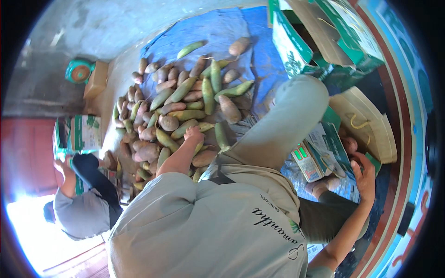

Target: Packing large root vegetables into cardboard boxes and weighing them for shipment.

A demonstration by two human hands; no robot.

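My left hand (194,135) reaches into a large heap of long roots and tubers, its fingers curled down among them. What it grips, if anything, is hidden; a long green root (205,126) lies right beside the fingertips. Reddish-brown tubers (148,152) and green roots (184,89) lie mixed together. On the other side, my right hand (364,175) is at the edge of an open green and white carton (329,143), fingers apart. Inside it, a reddish tuber (349,145) shows near that hand. Between my legs is a scale (307,162) with a lit green display.
A blue tarp (199,28) lies under the heap's far part. A large green carton (296,41) stands beyond my raised knee (301,99). At left, another person (85,208) sits by a green and white carton (87,133). A brown box (96,79) is near the wall.
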